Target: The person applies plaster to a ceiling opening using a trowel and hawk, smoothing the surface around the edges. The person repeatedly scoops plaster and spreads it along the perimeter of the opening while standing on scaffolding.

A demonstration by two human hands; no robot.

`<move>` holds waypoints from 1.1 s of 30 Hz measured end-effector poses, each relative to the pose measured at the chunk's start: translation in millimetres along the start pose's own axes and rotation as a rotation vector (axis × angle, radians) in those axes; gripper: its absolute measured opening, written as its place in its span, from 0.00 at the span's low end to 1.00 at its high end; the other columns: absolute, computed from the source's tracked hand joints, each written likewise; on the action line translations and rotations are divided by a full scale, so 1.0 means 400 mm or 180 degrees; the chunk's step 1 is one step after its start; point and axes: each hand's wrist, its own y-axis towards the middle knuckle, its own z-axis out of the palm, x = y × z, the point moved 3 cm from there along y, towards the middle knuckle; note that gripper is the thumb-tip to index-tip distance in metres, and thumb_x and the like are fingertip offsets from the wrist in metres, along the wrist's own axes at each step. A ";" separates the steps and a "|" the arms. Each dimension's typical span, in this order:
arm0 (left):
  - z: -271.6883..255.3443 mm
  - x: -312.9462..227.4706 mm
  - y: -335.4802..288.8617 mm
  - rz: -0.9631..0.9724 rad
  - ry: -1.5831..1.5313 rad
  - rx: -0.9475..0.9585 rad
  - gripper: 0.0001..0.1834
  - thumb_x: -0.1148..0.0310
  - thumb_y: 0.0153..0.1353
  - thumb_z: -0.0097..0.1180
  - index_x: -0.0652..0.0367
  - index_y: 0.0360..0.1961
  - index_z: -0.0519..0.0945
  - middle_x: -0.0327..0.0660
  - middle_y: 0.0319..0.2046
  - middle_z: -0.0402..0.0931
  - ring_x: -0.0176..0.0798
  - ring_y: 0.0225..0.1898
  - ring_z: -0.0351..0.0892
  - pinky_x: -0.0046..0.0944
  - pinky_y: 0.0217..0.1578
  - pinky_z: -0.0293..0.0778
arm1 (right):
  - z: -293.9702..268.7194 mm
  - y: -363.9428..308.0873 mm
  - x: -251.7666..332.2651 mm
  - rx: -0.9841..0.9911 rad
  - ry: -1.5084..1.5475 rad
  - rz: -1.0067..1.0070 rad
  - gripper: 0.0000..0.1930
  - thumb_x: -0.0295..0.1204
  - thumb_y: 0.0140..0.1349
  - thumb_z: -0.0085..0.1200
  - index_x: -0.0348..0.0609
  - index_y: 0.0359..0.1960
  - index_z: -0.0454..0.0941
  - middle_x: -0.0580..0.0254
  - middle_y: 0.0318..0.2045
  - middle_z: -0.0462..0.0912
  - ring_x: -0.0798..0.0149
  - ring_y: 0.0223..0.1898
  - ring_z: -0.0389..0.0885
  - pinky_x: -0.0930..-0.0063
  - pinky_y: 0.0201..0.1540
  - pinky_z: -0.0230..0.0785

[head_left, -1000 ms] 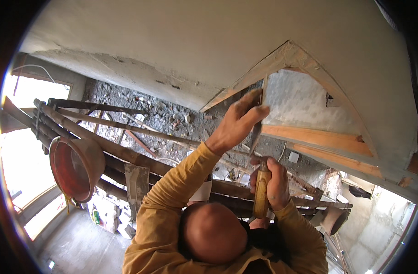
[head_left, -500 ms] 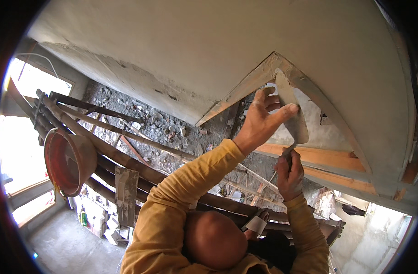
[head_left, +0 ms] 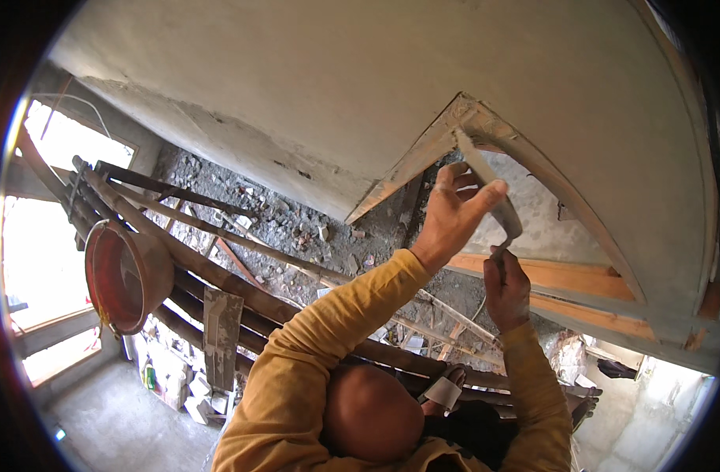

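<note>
A pointed trowel [head_left: 496, 206], smeared with pale mortar, reaches up to the peaked corner of the opening [head_left: 472, 118] in the plastered wall. My right hand [head_left: 507, 293] is closed round its handle below the blade. Higher up, my left hand [head_left: 454, 216] is at the blade, with its thumb across the face and its bent fingers at the other side; the fingertips are partly hidden. The blade shows nearly edge-on, and its tip is at the rough mortar edge just under the peak.
A reddish bucket [head_left: 128, 277] hangs by dark scaffold poles [head_left: 218, 271] at the left. A mortar-crusted board [head_left: 221, 334] lies against them. Rubble [head_left: 297, 224] covers the ground far below. Wooden planks [head_left: 549, 271] cross the opening, and a sandalled foot [head_left: 446, 389] rests on the poles.
The trowel blade has turned from showing its broad face to nearly edge-on. Its tip has shifted slightly left and down from the peak, while both hands keep their hold. The whole view has shifted slightly.
</note>
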 end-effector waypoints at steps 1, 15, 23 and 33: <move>0.003 -0.019 0.001 0.0141 0.0092 0.0004 0.44 0.51 0.53 0.68 0.80 0.54 0.62 0.60 0.44 0.74 0.46 0.47 0.77 0.39 0.45 0.77 | 0.001 0.003 0.009 -0.0013 0.0035 0.0000 0.13 0.31 0.65 0.50 0.33 0.45 0.72 0.48 0.31 0.79 0.51 0.30 0.80 0.64 0.34 0.72; -0.037 0.006 0.040 0.0073 0.0334 -0.0204 0.43 0.49 0.52 0.66 0.80 0.51 0.63 0.60 0.41 0.74 0.46 0.45 0.77 0.40 0.44 0.75 | 0.037 0.046 -0.009 -0.0103 -0.0212 -0.0324 0.12 0.33 0.64 0.52 0.37 0.43 0.72 0.50 0.31 0.78 0.49 0.31 0.80 0.61 0.33 0.72; -0.081 0.081 0.043 -0.0232 0.0388 -0.0341 0.41 0.51 0.53 0.66 0.78 0.51 0.64 0.59 0.41 0.75 0.46 0.45 0.77 0.40 0.46 0.75 | 0.069 0.040 -0.046 0.0087 -0.0327 -0.0104 0.13 0.35 0.64 0.53 0.39 0.42 0.73 0.52 0.31 0.79 0.51 0.30 0.80 0.62 0.32 0.72; -0.092 0.118 0.051 -0.0145 0.0305 -0.0383 0.41 0.49 0.54 0.65 0.77 0.51 0.64 0.60 0.41 0.75 0.47 0.45 0.78 0.42 0.46 0.75 | 0.096 0.055 -0.077 -0.0050 -0.0441 -0.0442 0.12 0.37 0.65 0.52 0.40 0.40 0.73 0.53 0.29 0.78 0.50 0.29 0.80 0.60 0.31 0.71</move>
